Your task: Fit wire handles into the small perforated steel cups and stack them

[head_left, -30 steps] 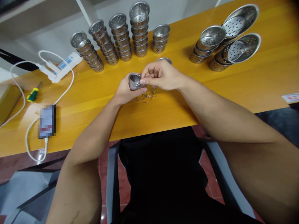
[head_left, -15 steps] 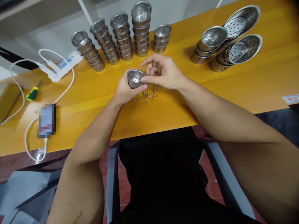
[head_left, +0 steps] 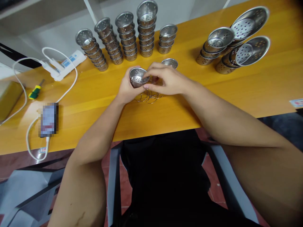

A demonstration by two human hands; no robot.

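Two hands meet above the worktop [head_left: 99, 94]: the left hand [head_left: 126, 90] clasps a perforated cup [head_left: 138, 76] mouth-up, exposing its rim. The right hand [head_left: 165, 81] pinches at that rim over loose wire rings [head_left: 148, 96], its grip closed on something too small to tell.

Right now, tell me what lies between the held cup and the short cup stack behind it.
Head view: one loose perforated cup sits on the table between them.

We see the left hand [head_left: 126, 90] hold a small metal cup [head_left: 138, 76] full of holes, over the middle of the yellow table [head_left: 213, 94]. The right hand [head_left: 165, 82] touches its rim. Thin wire rings [head_left: 148, 96] lie under both hands. Stacks of cups [head_left: 129, 36] stand along the far edge.
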